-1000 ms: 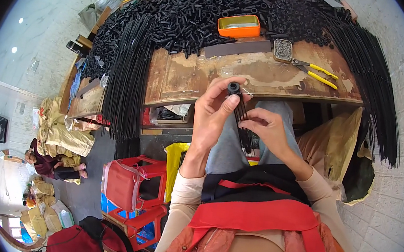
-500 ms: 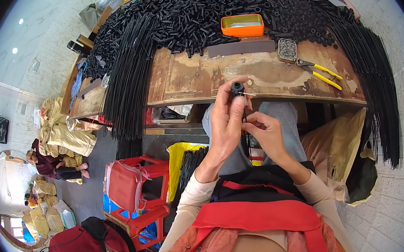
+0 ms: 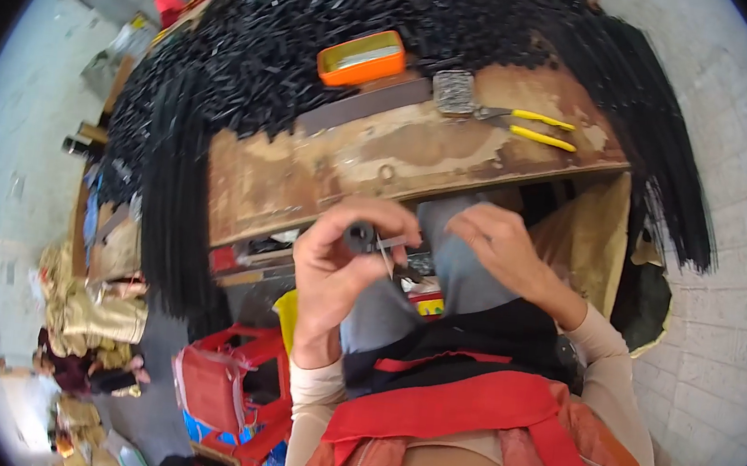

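Note:
My left hand (image 3: 333, 270) is at the table's front edge, above my lap, its fingers curled round a short black plastic tube (image 3: 360, 235). The tube's round hollow end faces up. Beside it, a thin pale wire-like piece crosses between thumb and fingers, and something dark sticks out below them. To the right, apart from the tube, my right hand (image 3: 504, 247) is raised over my knee. Its thumb and fingertips are pressed together; whether anything is between them is hidden by blur.
The worn wooden table (image 3: 261, 176) carries a heap of black tubes (image 3: 254, 66), an orange box (image 3: 362, 59), a dark flat strip (image 3: 364, 106), a tin of small metal pieces (image 3: 454, 92) and yellow-handled pliers (image 3: 539, 128). Black rod bundles (image 3: 171, 212) overhang its edge. Red stools (image 3: 221, 381) stand left.
My right hand has let go of the thin black rod below the tube and moved up, away from my left. The view has shifted, so the table sits further left.

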`<control>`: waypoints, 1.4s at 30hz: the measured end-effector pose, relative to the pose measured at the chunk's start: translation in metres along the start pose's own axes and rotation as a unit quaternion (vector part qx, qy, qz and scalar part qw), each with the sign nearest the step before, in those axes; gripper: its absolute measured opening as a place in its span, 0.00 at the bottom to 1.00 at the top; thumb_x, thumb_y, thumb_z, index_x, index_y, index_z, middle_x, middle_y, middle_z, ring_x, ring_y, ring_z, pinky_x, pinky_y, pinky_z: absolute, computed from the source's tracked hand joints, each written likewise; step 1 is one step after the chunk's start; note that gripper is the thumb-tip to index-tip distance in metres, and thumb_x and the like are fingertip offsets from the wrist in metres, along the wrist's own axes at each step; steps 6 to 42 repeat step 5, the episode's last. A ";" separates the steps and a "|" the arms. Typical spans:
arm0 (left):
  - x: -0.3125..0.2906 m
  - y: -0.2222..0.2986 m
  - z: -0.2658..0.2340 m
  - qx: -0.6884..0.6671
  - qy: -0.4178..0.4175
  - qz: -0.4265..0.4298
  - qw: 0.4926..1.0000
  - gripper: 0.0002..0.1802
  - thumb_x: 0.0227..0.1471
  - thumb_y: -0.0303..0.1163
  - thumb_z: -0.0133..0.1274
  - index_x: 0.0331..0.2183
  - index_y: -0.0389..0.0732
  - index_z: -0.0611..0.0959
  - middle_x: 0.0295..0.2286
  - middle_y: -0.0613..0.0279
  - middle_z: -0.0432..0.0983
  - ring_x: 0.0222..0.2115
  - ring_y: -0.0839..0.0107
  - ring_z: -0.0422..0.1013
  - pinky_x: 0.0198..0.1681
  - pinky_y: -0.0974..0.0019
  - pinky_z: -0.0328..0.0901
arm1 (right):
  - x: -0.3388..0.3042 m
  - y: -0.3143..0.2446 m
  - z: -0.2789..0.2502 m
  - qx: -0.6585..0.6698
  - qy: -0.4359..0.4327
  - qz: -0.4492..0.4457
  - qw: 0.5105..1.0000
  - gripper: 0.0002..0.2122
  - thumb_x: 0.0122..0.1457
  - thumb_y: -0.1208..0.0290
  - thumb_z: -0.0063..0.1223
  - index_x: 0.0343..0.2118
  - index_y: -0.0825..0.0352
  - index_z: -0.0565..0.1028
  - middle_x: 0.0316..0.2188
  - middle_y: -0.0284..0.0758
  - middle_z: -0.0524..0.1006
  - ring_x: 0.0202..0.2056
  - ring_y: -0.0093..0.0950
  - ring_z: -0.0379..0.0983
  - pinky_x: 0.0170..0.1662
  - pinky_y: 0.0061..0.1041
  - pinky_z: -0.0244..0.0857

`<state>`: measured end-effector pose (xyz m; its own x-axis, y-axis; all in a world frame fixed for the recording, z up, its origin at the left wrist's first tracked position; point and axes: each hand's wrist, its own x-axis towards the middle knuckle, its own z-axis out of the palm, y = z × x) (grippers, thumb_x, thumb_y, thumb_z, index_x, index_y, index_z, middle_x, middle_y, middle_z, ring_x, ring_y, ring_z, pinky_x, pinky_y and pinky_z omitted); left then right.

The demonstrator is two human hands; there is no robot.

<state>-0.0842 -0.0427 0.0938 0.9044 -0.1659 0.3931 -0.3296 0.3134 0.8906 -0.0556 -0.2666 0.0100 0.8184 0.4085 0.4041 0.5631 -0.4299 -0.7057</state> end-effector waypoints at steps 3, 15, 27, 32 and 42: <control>0.006 -0.025 0.003 -0.038 -0.032 -0.080 0.996 0.22 0.48 0.35 0.62 0.39 0.37 0.69 0.23 0.51 0.74 0.24 0.64 0.73 0.27 0.63 0.68 | 0.020 0.033 -0.043 -0.136 0.110 -0.008 0.985 0.06 0.49 0.77 0.58 0.31 0.67 0.79 0.31 0.39 0.77 0.36 0.36 0.73 0.41 0.31 0.67; 0.010 -0.057 -0.005 -0.143 -0.048 -0.092 0.984 0.18 0.45 0.18 0.57 0.41 0.38 0.73 0.35 0.52 0.77 0.32 0.69 0.74 0.37 0.67 0.71 | 0.035 0.055 -0.075 -0.268 0.106 -0.007 0.958 0.05 0.53 0.75 0.57 0.34 0.65 0.79 0.40 0.39 0.75 0.43 0.37 0.70 0.45 0.34 0.66; 0.010 -0.057 -0.005 -0.143 -0.048 -0.092 0.984 0.18 0.45 0.18 0.57 0.41 0.38 0.73 0.35 0.52 0.77 0.32 0.69 0.74 0.37 0.67 0.71 | 0.035 0.055 -0.075 -0.268 0.106 -0.007 0.958 0.05 0.53 0.75 0.57 0.34 0.65 0.79 0.40 0.39 0.75 0.43 0.37 0.70 0.45 0.34 0.66; 0.010 -0.057 -0.005 -0.143 -0.048 -0.092 0.984 0.18 0.45 0.18 0.57 0.41 0.38 0.73 0.35 0.52 0.77 0.32 0.69 0.74 0.37 0.67 0.71 | 0.035 0.055 -0.075 -0.268 0.106 -0.007 0.958 0.05 0.53 0.75 0.57 0.34 0.65 0.79 0.40 0.39 0.75 0.43 0.37 0.70 0.45 0.34 0.66; 0.010 -0.057 -0.005 -0.143 -0.048 -0.092 0.984 0.18 0.45 0.18 0.57 0.41 0.38 0.73 0.35 0.52 0.77 0.32 0.69 0.74 0.37 0.67 0.71 | 0.035 0.055 -0.075 -0.268 0.106 -0.007 0.958 0.05 0.53 0.75 0.57 0.34 0.65 0.79 0.40 0.39 0.75 0.43 0.37 0.70 0.45 0.34 0.66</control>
